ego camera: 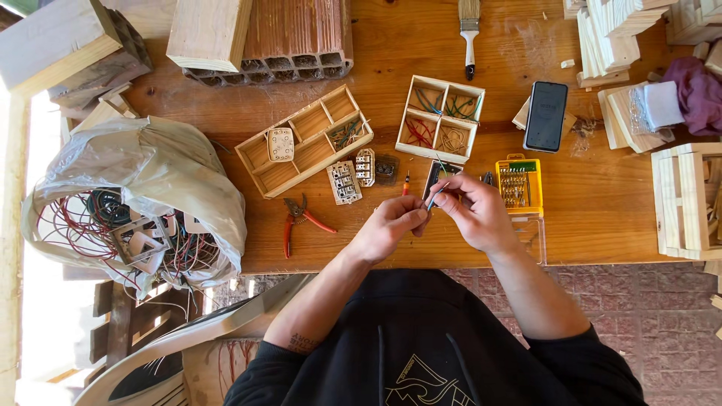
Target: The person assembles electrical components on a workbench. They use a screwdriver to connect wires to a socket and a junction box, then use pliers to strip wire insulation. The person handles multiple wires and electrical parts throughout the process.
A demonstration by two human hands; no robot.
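My left hand (391, 224) and my right hand (475, 212) meet above the near edge of the wooden table (602, 203). Both pinch a short thin blue wire (434, 197) between their fingertips. Just beyond the hands lie a small dark switch part (440, 173) and a small red-handled screwdriver (405, 184). Two pale switch mechanisms (344, 182) lie to the left of them.
Red-handled pliers (299, 218) lie left of my hands. Two wooden divided trays (304, 139) (441, 118) hold wire bits. A yellow bit case (519, 184), phone (546, 116), brush (469, 34), brick (289, 45) and a plastic bag of wires (143, 203) surround the spot.
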